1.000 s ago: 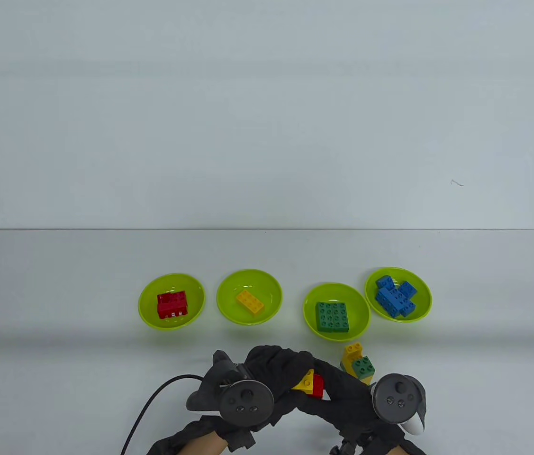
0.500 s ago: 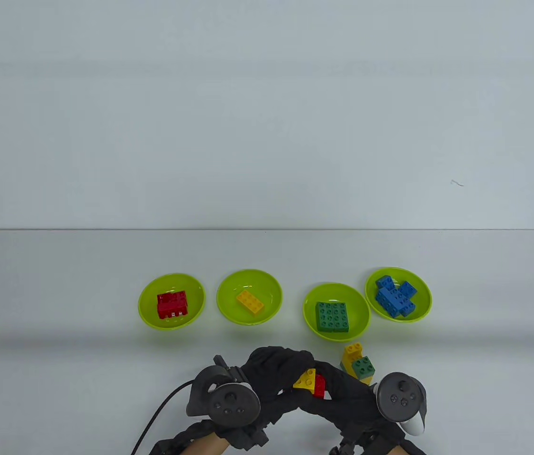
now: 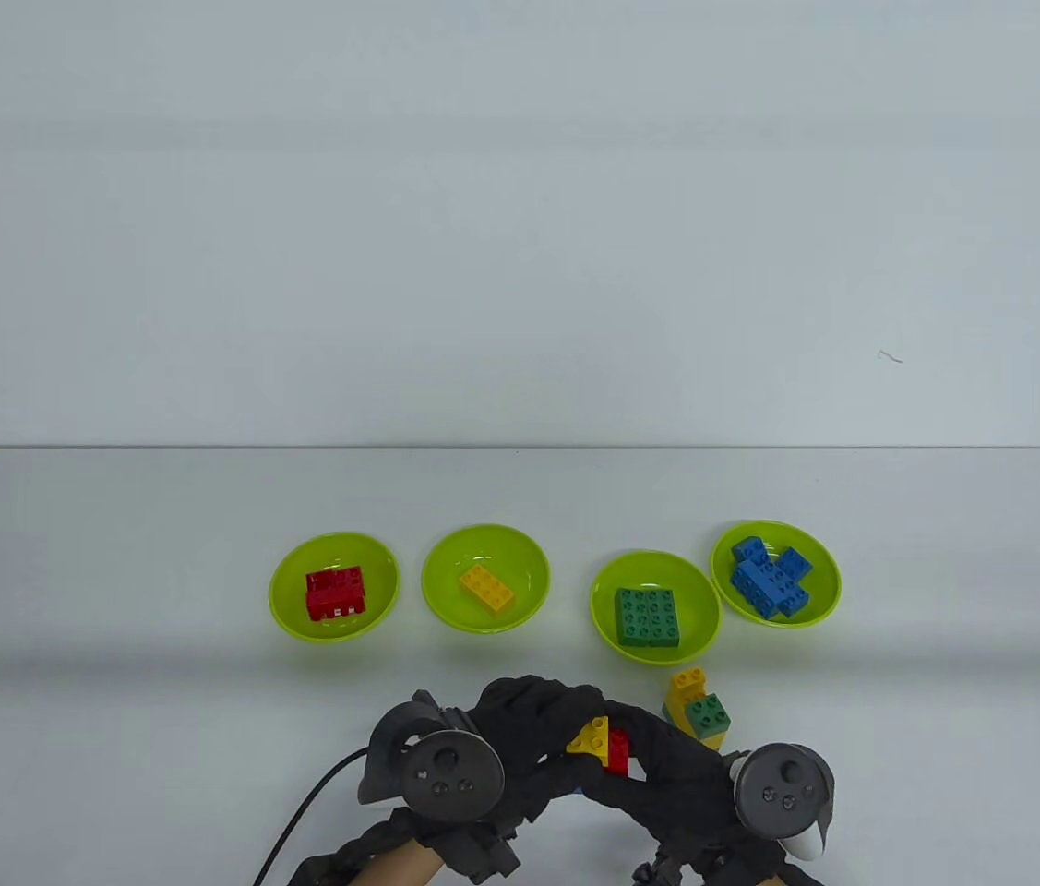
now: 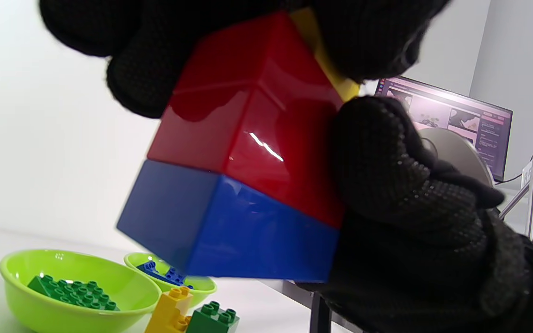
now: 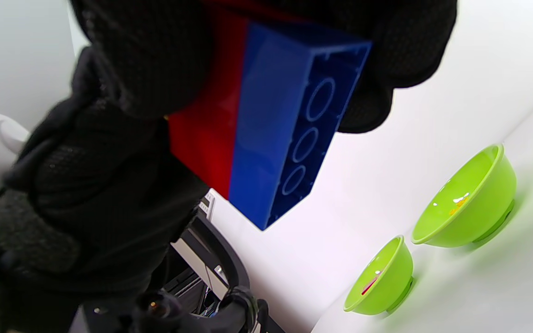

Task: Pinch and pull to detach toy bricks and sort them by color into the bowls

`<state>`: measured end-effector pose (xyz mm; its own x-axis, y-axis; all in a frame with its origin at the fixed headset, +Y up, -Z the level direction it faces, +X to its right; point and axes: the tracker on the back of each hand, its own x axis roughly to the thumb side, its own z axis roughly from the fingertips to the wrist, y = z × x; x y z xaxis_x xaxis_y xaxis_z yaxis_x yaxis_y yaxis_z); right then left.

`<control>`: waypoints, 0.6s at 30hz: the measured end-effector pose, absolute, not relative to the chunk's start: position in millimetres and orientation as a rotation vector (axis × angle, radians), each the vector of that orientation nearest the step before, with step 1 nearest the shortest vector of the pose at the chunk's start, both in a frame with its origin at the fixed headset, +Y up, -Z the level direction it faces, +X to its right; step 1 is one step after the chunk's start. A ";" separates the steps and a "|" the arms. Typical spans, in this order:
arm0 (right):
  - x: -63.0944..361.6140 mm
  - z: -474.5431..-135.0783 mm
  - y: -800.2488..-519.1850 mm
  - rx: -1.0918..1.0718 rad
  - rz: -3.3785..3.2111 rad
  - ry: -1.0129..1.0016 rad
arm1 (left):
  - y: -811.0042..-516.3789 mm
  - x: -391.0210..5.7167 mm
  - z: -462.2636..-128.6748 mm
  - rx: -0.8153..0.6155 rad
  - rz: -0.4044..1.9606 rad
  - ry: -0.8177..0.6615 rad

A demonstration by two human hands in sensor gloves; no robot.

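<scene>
Both black-gloved hands, left hand [image 3: 520, 729] and right hand [image 3: 667, 766], are meeting above the near table edge and gripping, fingers curled from either side, one stacked plastic brick block [image 4: 248, 152]: yellow brick on top, red in the middle, blue at the bottom. Just right of it, a small yellow-and-green brick cluster [image 3: 698, 708] is sitting on the white table [image 3: 113, 554]. Beyond, four lime-green plastic bowls are lying in a row, holding red bricks [image 3: 334, 593], a yellow brick [image 3: 486, 588], green bricks [image 3: 649, 617] and blue bricks [image 3: 769, 578].
</scene>
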<state>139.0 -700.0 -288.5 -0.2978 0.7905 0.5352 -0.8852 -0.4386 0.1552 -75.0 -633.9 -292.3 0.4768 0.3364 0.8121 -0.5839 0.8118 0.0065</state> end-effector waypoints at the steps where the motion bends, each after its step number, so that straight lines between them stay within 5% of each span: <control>1: 138.7 -289.2 -699.6 0.658 1.917 -0.198 | -633.5 -73.5 -289.4 0.341 0.532 -0.915; 6: 139.7 -290.6 -699.6 0.633 1.904 -0.201 | -632.3 -67.0 -278.8 0.499 0.333 -0.910; 13: 140.3 -287.6 -699.0 0.723 2.005 -0.240 | -637.3 -77.4 -297.2 0.183 0.678 -0.833; 18: 138.1 -287.3 -700.1 0.672 1.969 -0.223 | -638.7 -80.7 -299.6 0.214 0.689 -0.827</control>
<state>138.1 -700.1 -287.3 -0.3437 0.7646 0.5452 -0.8673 -0.4811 0.1281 -80.7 -638.7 -299.6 0.4765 0.4791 0.7371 -0.6390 0.7646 -0.0839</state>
